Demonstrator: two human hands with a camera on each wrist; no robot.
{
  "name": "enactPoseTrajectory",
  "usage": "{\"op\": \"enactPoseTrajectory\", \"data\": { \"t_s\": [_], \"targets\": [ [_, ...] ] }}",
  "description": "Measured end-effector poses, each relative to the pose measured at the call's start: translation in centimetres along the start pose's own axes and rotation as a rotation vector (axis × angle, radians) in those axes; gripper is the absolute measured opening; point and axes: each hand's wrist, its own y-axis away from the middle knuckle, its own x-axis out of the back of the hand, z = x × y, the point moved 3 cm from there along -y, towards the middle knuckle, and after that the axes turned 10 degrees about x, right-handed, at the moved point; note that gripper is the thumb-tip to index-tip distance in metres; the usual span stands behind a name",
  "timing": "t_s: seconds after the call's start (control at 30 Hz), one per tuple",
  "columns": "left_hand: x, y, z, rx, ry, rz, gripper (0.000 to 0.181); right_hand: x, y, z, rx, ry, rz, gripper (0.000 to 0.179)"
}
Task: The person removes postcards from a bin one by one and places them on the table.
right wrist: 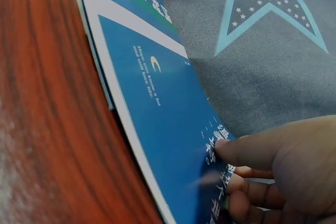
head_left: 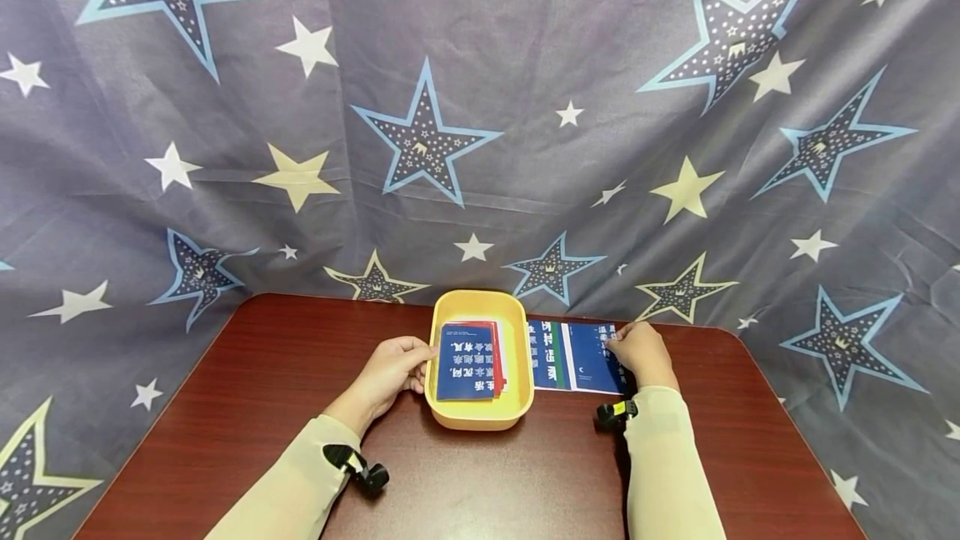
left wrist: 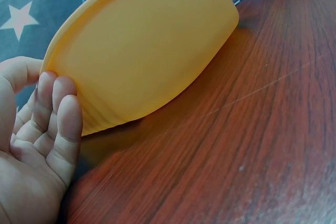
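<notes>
My left hand [head_left: 392, 369] grips the left side of a yellow plastic basin [head_left: 480, 422], its thumb over the rim and its fingers against the outer wall. In the left wrist view the fingertips [left wrist: 69, 114] press on that wall. A blue card with white writing [head_left: 467, 365] lies on red and white cards inside the basin. To the basin's right, my right hand [head_left: 647, 352] pinches the right edge of a white-bordered blue card [head_left: 588, 361], thumb on top and fingers beneath. That card overlaps other blue and green cards [head_left: 546, 348] beside the basin.
The red-brown wooden table [head_left: 480, 490] meets a grey star-patterned curtain [head_left: 480, 165] along its back edge. A black camera is strapped to each wrist, one at the left sleeve [head_left: 367, 477] and one at the right [head_left: 611, 417].
</notes>
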Motion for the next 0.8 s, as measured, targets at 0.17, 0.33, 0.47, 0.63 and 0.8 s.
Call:
{"op": "enactPoseTrajectory", "data": {
  "t_s": [0.17,0.33,0.47,0.63,0.8],
  "targets": [
    [0.0,0.0,0.0,-0.001,0.01,-0.01,0.015,1.3,1.7,-2.3,0.005,-0.014,0.004,0.027],
    [0.0,0.0,0.0,-0.001,0.01,-0.013,0.015,1.6,2.6,-3.2,0.009,-0.01,0.025,0.026],
    [-0.1,0.1,0.1,-0.001,0.013,-0.01,0.016,2.9,4.3,-5.5,-0.044,-0.034,0.008,0.026],
    [-0.1,0.2,0.1,-0.001,0.013,-0.012,0.016,3.0,4.4,-5.1,-0.002,-0.075,0.031,0.025],
    [0.0,0.2,0.1,-0.003,0.009,-0.007,0.017,3.6,4.1,-6.0,0.058,-0.13,0.058,0.026]
  ]
}}
